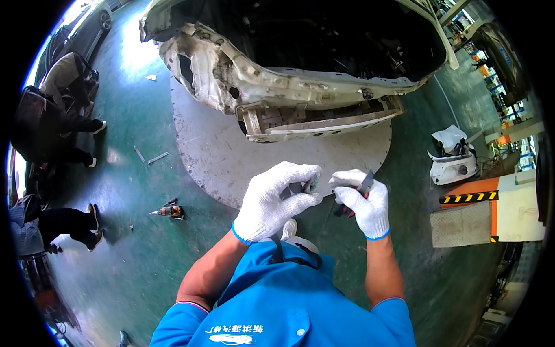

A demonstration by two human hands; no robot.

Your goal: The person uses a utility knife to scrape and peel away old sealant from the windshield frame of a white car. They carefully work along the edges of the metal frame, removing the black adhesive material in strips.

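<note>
Both my hands wear white knitted gloves with blue cuffs and are raised side by side in front of my body. A small grey-green piece [313, 184] is pinched between the thumb and fingers of my left hand [272, 199]; its kind is too small to make out. My right hand [370, 205] is closed around what looks like a pair of pliers [365, 183], with a dark head and red-and-black handles. A narrow gap separates the two hands. Beyond them stands a stripped, pale car body [289, 87], its bare metal end facing me.
Under the car body lies a grey rounded platform [208, 159]. An orange power tool [169, 211] and a wrench-like bar [158, 157] lie on the green floor at left. Two people [66, 228] are at far left. White car parts [454, 165] and an orange-and-white ramp [480, 211] stand at right.
</note>
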